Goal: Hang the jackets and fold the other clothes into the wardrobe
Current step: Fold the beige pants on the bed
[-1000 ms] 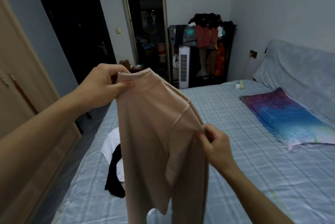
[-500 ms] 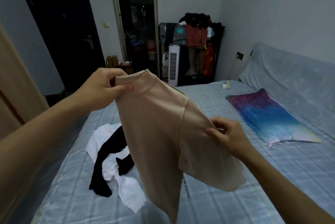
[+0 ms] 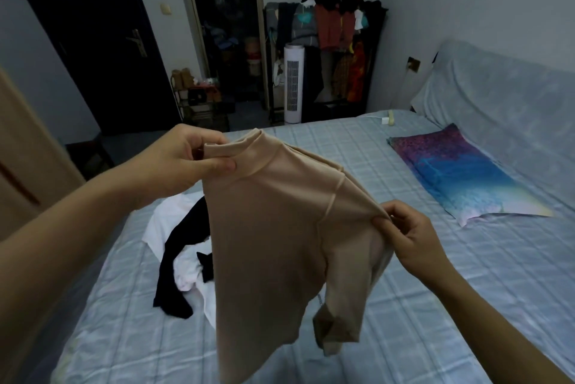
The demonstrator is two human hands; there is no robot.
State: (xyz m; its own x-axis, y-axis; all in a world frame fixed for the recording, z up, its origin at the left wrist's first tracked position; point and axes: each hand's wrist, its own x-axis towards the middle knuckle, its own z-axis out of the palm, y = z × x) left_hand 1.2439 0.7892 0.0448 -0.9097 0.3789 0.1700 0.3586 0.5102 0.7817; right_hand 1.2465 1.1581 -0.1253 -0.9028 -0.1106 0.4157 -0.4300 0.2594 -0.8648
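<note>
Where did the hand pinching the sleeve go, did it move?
Yes. The right hand has pulled the beige shirt rightward, nearer the colourful pillow.

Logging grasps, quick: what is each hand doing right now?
Left hand: pinches the beige long-sleeved top at its collar.
Right hand: pinches the same top at its shoulder.

Checked bed [image 3: 367,147], colourful pillow [image 3: 466,175], white tower fan [image 3: 293,85]
</note>
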